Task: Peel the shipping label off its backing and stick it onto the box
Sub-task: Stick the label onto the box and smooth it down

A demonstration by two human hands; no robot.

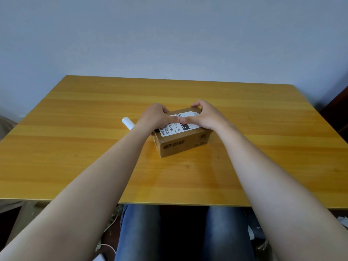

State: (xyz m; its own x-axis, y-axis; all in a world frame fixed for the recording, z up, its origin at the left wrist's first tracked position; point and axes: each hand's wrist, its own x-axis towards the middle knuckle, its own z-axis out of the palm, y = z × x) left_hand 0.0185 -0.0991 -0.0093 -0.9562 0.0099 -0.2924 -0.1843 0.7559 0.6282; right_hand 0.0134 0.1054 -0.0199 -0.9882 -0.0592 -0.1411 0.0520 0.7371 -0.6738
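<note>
Left of centre on the bench [75, 113], a white roll [127, 123] lay just behind the left grip [156, 115], whose fingers curled over the box [180, 145] while its thumb pressed the label [185, 112]. The right grip [206, 116] mirrored it. The label lay on the box top at mid-frame; smoothing seemed in hand, and next the thumbs would likely need to sweep outward to its edges

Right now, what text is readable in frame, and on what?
"070-0", then cut off by the left hand: black digits on the shipping label.
"070": white on the label's black bar, beside the right hand.
Label's small print, barcode digits: too small to read.
Print on the box front: blurred, unreadable.
</note>
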